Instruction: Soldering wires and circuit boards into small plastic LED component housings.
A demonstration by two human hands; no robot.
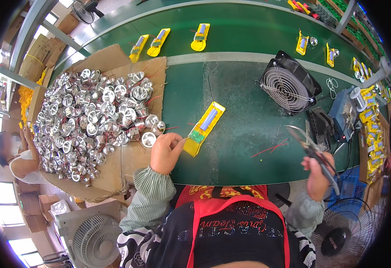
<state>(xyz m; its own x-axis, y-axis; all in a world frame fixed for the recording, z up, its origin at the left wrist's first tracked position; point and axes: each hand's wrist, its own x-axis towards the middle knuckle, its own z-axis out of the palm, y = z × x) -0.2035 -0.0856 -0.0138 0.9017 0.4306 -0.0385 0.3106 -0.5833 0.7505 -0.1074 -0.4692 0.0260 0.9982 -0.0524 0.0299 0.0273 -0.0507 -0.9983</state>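
Observation:
My left hand (165, 153) is pinched closed at the left edge of a yellow plastic casing (191, 148); what lies between its fingertips is too small to tell. The casing lies tilted on the green bench, with a purple-blue cylindrical battery (210, 118) and a small green circuit board (197, 136) in it. A thin dark wire sticks up from its far end. Off to the right, my right hand (317, 178) grips a dark-handled tool with a long silver tip (312, 151), raised over the bench and pointing to the far left. Its exact kind is unclear.
Many silver reflector cups (92, 120) with wires fill a cardboard sheet (156, 85) on the left. A square black fan (289, 85), a blue soldering station (344, 115) and a solder spool (357, 99) stand right. Loose red wires (273, 147) lie mid-bench. More yellow casings (200, 37) lie beyond.

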